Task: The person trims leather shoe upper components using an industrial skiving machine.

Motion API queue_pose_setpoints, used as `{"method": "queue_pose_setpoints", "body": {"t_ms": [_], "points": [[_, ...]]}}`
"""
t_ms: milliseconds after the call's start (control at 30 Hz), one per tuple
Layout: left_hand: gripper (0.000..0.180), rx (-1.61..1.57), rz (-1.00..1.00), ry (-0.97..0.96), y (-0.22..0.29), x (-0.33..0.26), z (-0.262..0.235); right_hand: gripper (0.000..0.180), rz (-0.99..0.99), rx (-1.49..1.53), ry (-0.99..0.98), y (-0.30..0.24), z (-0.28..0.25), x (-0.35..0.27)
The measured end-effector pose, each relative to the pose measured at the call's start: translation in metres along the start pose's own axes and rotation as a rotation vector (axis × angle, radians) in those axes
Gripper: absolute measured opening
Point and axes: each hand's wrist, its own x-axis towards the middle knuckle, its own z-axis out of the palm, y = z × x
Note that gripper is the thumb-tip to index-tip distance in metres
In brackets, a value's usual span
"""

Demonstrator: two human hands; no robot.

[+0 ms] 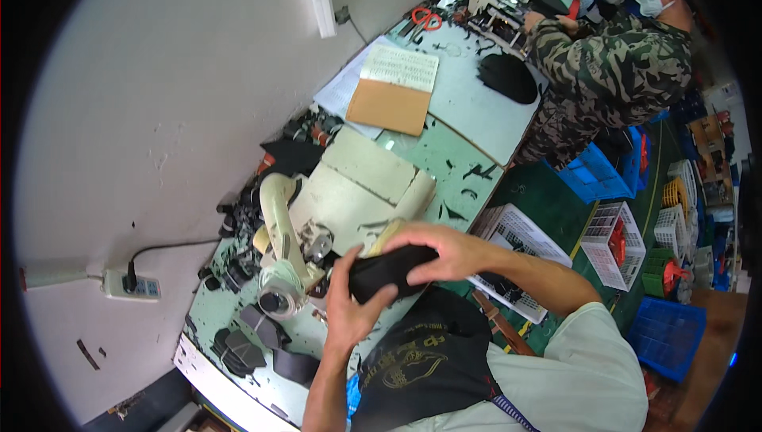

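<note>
A black elongated piece (387, 275), smooth and rounded, is held between my two hands in front of the machine; its exact kind cannot be made out. My left hand (353, 302) grips its left end, thumb on the near side and fingers on the far side. At the other end, my right hand (438, 251) is closed round it, thumb below and fingers above. Just beyond them stands a cream machine (279, 217) with a curved arm and a round head. Its flat cream bed (369, 166) reaches toward the back right.
Black scraps and grey pieces (238, 351) litter the green-topped table (452, 166). An open notebook (393, 86) and red-handled scissors (427, 19) lie farther back. A co-worker in camouflage (619, 67) works at another machine. White crates (615, 245) and a blue crate (599, 170) stand at right.
</note>
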Motion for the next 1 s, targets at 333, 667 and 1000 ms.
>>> {"method": "queue_pose_setpoints", "body": {"t_ms": [333,667,1000], "points": [[0.044,-0.073,-0.123,-0.129,0.004,-0.114,-0.022,0.046,-0.009,0.130,-0.088,-0.019,0.100,-0.049],[0.029,-0.002,-0.444,0.128,-0.066,-0.064,-0.062,0.034,0.453,0.776,0.198,0.023,0.164,-0.008],[0.026,0.045,-0.548,0.090,-0.100,-0.031,-0.068,0.025,0.584,0.863,0.400,0.044,0.167,0.008]]}}
